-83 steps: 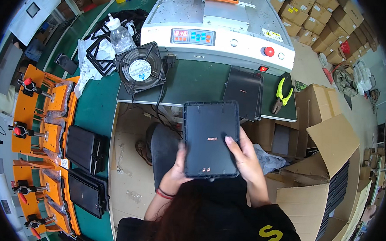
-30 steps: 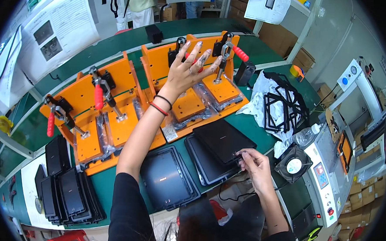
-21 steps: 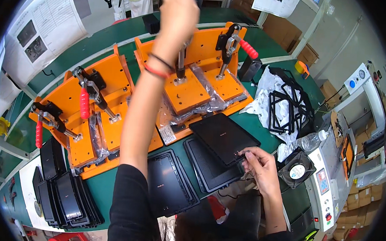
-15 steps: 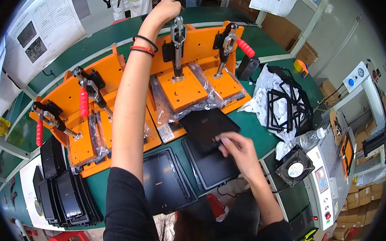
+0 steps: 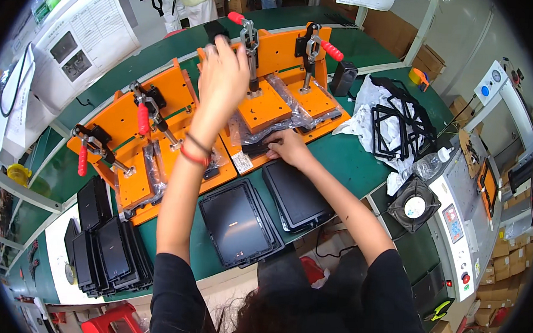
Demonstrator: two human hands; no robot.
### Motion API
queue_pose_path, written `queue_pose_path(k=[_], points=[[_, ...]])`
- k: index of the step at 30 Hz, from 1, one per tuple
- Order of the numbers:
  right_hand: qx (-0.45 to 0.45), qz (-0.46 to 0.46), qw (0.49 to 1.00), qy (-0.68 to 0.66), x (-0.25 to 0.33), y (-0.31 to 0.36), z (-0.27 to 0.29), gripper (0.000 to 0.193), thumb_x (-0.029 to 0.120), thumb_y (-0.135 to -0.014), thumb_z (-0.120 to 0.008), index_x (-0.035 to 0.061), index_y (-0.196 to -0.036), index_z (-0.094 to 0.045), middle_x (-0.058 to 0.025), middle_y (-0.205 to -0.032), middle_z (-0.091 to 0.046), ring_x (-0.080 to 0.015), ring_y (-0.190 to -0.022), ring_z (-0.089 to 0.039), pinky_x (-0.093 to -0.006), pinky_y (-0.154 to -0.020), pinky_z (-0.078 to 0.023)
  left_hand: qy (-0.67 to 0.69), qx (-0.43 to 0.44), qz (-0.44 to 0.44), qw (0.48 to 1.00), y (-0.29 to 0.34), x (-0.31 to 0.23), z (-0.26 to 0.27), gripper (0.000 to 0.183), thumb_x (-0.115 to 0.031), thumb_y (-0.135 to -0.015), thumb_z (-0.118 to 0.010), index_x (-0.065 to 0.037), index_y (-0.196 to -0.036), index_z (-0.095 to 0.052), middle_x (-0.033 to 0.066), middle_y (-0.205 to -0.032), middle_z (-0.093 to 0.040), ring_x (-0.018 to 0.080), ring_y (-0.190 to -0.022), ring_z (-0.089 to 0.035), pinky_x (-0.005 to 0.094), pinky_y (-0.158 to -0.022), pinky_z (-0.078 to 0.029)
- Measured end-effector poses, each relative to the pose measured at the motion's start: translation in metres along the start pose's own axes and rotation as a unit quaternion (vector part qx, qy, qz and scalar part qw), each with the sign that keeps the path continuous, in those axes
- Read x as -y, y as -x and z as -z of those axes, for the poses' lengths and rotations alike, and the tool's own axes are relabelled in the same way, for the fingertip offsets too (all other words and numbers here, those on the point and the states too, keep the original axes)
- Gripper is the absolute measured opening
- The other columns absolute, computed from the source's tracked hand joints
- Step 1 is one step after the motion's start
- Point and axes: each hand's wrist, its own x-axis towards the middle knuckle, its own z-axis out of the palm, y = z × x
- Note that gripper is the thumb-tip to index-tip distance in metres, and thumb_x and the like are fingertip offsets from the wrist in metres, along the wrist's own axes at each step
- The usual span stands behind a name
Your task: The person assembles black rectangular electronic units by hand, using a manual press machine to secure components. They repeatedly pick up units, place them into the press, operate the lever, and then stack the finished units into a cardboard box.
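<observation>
The black panel [image 5: 254, 148] sits at the front edge of the orange clamp plate [image 5: 263, 111], my right hand [image 5: 287, 148] curled at it — pinching or not, I can't tell. My left hand [image 5: 223, 75], loosely spread, apparently empty, hangs near the red handle [image 5: 236, 18]. I'd call this seating; next needs squaring.

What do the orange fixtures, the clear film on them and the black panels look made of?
Orange fixtures: probably metal, painted or anodised; flat plates, drilled holes, even colour.
Clear film: likely thin plastic, glossy; crinkles, bright highlights.
Black panels: possibly moulded plastic, satin; rimmed edges, soft glare.
</observation>
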Motion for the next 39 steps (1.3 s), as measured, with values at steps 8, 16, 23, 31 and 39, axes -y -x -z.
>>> queue_pose_path(k=[8, 16, 23, 31, 39], points=[[-0.181, 0.066, 0.890, 0.413, 0.026, 0.023, 0.021, 0.042, 0.026, -0.068, -0.078, 0.0030, -0.100, -0.063, -0.0200, -0.112, -0.057, -0.0377, -0.104, -0.054, -0.0428, -0.086, -0.047, -0.072, 0.326, -0.007, 0.942, 0.144, 0.027, 0.038, 0.027, -0.021, -0.093, -0.046, 0.005, -0.092, -0.053, 0.0277, -0.079, -0.060, 0.0452, -0.071, -0.059, 0.0507, -0.065, -0.047], [-0.085, 0.083, 0.920, 0.373, -0.001, 0.010, 0.042, 0.036, 0.021, -0.066, -0.079, 0.0017, -0.093, -0.066, -0.0174, -0.100, -0.062, -0.0355, -0.098, -0.058, -0.0422, -0.085, -0.046, 0.153, 0.398, 0.083, 0.901, 0.160, 0.037, 0.004, 0.042, -0.025, -0.092, -0.050, 0.009, -0.114, -0.040, 0.0333, -0.097, -0.058, 0.0477, -0.096, -0.055, 0.0466, -0.084, -0.043], [-0.114, 0.191, 0.895, 0.387, -0.007, 0.016, 0.048, 0.027, 0.020, -0.072, -0.073, 0.0022, -0.092, -0.068, -0.0186, -0.085, -0.064, -0.0330, -0.084, -0.062, -0.0410, -0.075, -0.049, 0.192, 0.414, 0.085, 0.886, 0.169, 0.031, 0.003, 0.044, -0.032, -0.093, -0.052, 0.003, -0.117, -0.041, 0.0245, -0.107, -0.056, 0.0293, -0.101, -0.057, 0.0358, -0.088, -0.043], [-0.135, 0.098, 0.870, 0.464, 0.003, 0.003, 0.046, 0.024, 0.023, -0.076, -0.068, 0.0044, -0.090, -0.068, -0.0191, -0.081, -0.065, -0.0332, -0.081, -0.064, -0.0432, -0.069, -0.051, 0.157, 0.437, 0.103, 0.879, 0.151, 0.035, -0.010, 0.050, -0.034, -0.091, -0.053, 0.008, -0.117, -0.043, 0.0309, -0.109, -0.054, 0.0398, -0.110, -0.052, 0.0399, -0.095, -0.039], [0.039, -0.021, 0.996, -0.075, 0.015, 0.005, 0.037, 0.029, 0.026, -0.086, -0.063, -0.0026, -0.093, -0.064, -0.0122, -0.083, -0.068, -0.0198, -0.079, -0.066, -0.0333, -0.072, -0.052, 0.491, 0.193, 0.407, 0.746, 0.147, 0.060, -0.020, 0.047, -0.041, -0.092, -0.053, -0.001, -0.116, -0.049, 0.0094, -0.107, -0.059, 0.0180, -0.093, -0.057, 0.0302, -0.089, -0.042]])
